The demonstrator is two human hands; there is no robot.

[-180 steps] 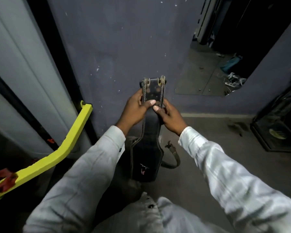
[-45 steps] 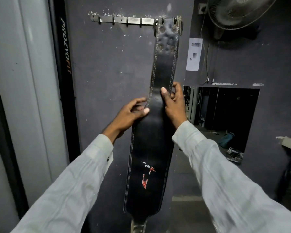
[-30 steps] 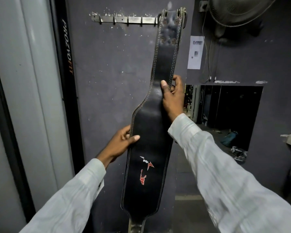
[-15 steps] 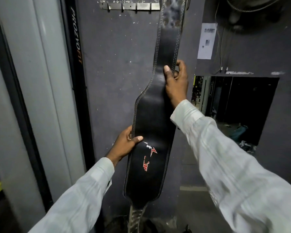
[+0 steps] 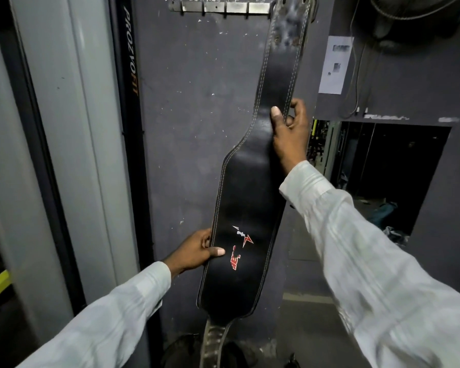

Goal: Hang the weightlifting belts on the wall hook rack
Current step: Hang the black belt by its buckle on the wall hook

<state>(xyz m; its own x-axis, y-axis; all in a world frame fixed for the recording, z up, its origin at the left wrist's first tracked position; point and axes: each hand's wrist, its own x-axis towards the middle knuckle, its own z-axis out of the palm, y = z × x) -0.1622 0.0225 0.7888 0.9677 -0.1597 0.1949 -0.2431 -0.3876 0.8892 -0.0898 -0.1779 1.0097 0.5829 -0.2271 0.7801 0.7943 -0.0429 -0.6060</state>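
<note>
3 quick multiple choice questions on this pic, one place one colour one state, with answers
1. Where on the rack is the belt top? A left end B middle C right end
2. Belt colour? A black B yellow C white
3. The left hand: A hangs free B grips the belt C touches the rack
Answers: C, the top overlaps the rack's right end; A, black leather with pale stitching; B, its thumb lies on the front of the wide part.
</note>
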